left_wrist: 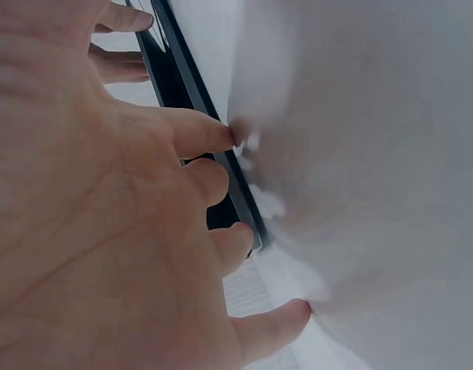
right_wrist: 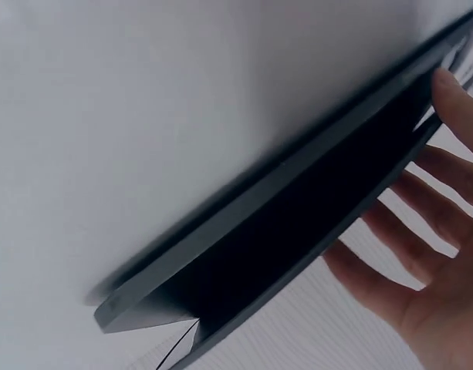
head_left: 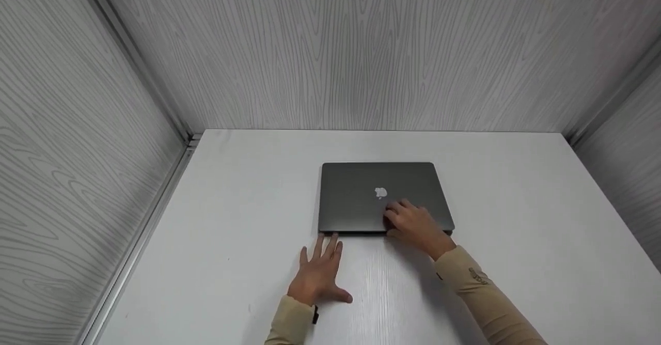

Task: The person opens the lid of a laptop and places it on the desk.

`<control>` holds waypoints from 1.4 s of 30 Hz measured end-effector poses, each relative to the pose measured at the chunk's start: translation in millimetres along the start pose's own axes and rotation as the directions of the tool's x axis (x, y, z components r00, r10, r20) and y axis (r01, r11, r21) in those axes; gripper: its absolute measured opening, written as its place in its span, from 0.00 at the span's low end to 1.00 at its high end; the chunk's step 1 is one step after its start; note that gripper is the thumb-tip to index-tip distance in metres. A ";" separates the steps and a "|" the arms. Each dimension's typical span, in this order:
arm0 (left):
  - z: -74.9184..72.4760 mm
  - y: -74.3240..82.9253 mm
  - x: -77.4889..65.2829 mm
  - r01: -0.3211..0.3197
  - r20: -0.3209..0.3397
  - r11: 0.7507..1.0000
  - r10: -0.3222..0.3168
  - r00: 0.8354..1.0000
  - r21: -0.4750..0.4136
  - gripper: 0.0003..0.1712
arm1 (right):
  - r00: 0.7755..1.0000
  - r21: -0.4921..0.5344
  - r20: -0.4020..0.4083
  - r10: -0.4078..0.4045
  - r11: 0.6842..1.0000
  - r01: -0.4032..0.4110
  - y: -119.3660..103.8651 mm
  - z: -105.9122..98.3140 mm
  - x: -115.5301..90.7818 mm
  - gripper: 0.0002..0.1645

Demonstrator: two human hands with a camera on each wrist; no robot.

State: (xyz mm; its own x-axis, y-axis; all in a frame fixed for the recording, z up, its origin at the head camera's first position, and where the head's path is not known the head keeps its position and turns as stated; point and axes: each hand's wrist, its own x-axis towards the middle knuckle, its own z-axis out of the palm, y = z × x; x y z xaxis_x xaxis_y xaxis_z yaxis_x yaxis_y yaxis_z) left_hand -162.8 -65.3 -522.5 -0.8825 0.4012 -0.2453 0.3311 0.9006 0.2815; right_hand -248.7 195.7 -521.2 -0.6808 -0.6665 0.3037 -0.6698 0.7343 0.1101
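A dark grey laptop (head_left: 348, 195) with a pale apple logo lies on the white table (head_left: 232, 231). Its lid (right_wrist: 286, 277) stands slightly raised from the base (right_wrist: 201, 220), with a dark gap between them in the right wrist view. My right hand (head_left: 415, 226) pinches the lid at the front edge, the thumb in the gap and curled fingers on the outside. Spread at the laptop's front left corner, my left hand (head_left: 316, 277) has its fingertips on the table and right at the base's front edge (left_wrist: 201, 100).
Wood-grain panels rise behind the table, at the left (head_left: 77, 143) and at the right (head_left: 625, 164). A metal rail (head_left: 137, 247) runs along the table's left edge. The back panel (head_left: 372, 56) stands beyond the laptop.
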 end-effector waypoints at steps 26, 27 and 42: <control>-1.4 4.1 -1.5 0.018 -0.008 0.999 -0.018 1.000 0.046 0.66 | 0.972 -0.228 -0.125 -0.200 0.959 0.168 4.5 6.8 -21.6 0.10; -2.4 4.2 -1.4 0.018 -0.008 0.999 -0.018 1.000 0.043 0.66 | 0.971 -0.227 -0.128 -0.202 0.959 0.170 6.6 6.2 -23.0 0.10; -4.4 6.3 -0.2 0.021 0.002 0.997 -0.021 1.000 0.077 0.66 | 0.970 -0.233 -0.148 -0.191 0.960 0.153 36.8 2.6 -51.5 0.10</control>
State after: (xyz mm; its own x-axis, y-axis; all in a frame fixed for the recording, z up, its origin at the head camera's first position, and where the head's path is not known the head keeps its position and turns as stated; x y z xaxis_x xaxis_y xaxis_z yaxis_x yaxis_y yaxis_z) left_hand -162.0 -60.4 -516.5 -0.8889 0.3820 -0.2529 0.3370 0.9191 0.2040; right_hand -239.1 256.8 -535.3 -0.4889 -0.7678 0.4140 -0.6782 0.6330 0.3732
